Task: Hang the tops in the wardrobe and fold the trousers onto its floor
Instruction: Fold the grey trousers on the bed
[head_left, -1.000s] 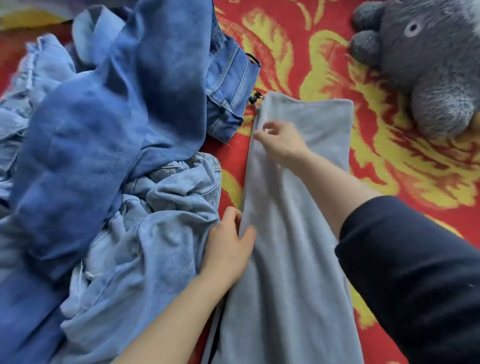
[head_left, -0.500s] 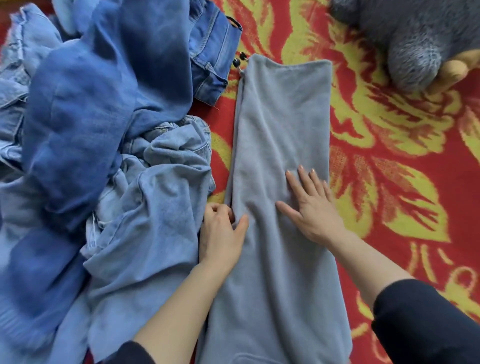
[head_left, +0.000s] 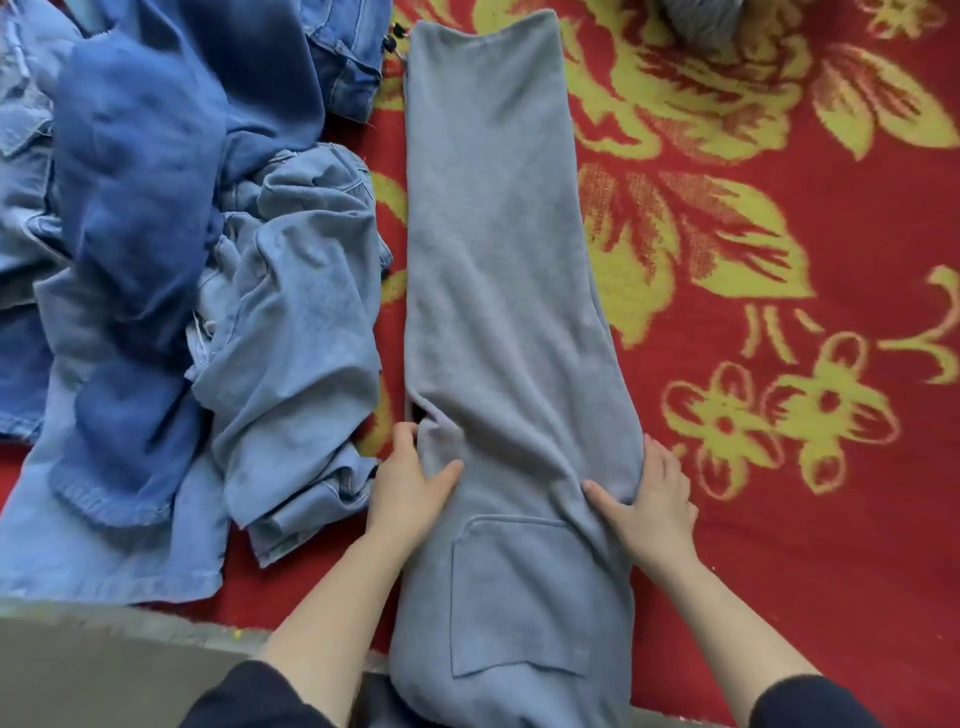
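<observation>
Gripping the grey trousers (head_left: 493, 234) at both side edges, the two hands sit level with one another, just beyond a patch pocket (head_left: 519, 597) that we see stitched on the near part of the garment. The left hand (head_left: 410, 483) takes the left edge: its thumb lies on top of the cloth and its fingers curl at the edge, beside a small dark opening in the side seam. The right hand (head_left: 654, 499) takes the right edge in mirror fashion, thumb on top and fingers round the outer fold, with the cloth puckered between them. The trousers lie flat and lengthwise as one long strip on a red spread with yellow flowers (head_left: 779, 519). Most of their length runs away from the grip toward the far edge of view, while the pocketed part runs back toward us. Just left of the strip, close beside the left hand, we note a heap of blue denim garments (head_left: 208, 312). Dark sleeves (head_left: 260, 696) cover both arms near the elbows.
</observation>
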